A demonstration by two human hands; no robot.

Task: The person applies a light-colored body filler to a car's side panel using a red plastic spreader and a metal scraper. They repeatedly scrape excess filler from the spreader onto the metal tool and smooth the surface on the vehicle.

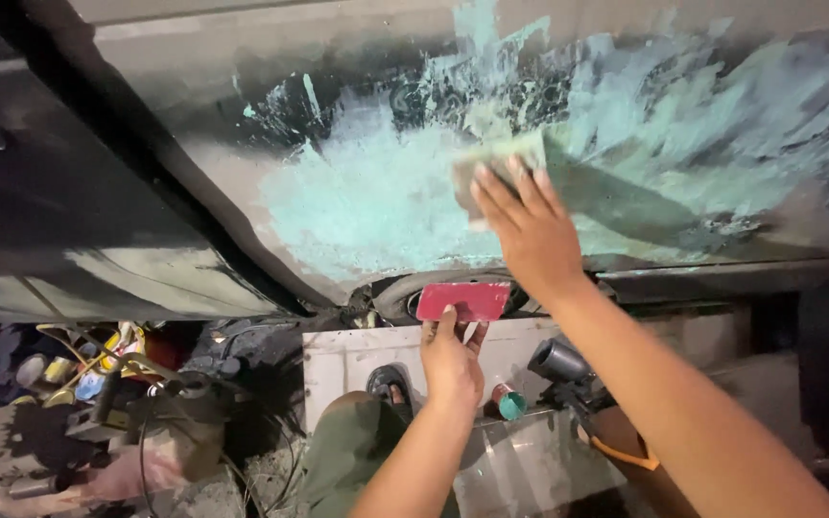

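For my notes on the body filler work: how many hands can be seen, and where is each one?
2. The right hand presses a sanding pad on the green-filled car panel. The left hand holds a red spreader below.

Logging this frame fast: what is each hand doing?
Left hand: closed on a red spreader card.
Right hand: flat, pressing sandpaper against the car panel.

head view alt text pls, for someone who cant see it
The right hand presses a worn sheet flat against a dark car panel smeared with pale green filler. The left hand holds a red spreader card below it.
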